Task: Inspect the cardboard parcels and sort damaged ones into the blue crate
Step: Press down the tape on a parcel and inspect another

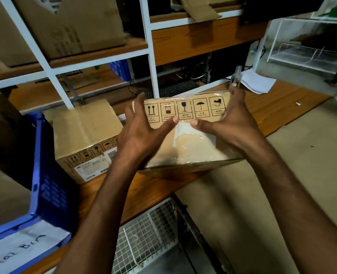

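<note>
I hold a taped cardboard parcel up over the wooden table, its face with a row of black handling symbols toward me. My left hand grips its left side, thumb on the front face. My right hand grips its right side, thumb meeting the left one near the middle. A torn white label patch shows under clear tape on the face. A second parcel lies on the table to the left. The blue crate stands at the far left, with a handwritten white label on its near wall.
A white-framed shelf rack with large cardboard boxes stands behind the wooden table. A keyboard and white paper lie further back. Clear acrylic trays sit at the right. A wire mesh basket hangs below the table edge.
</note>
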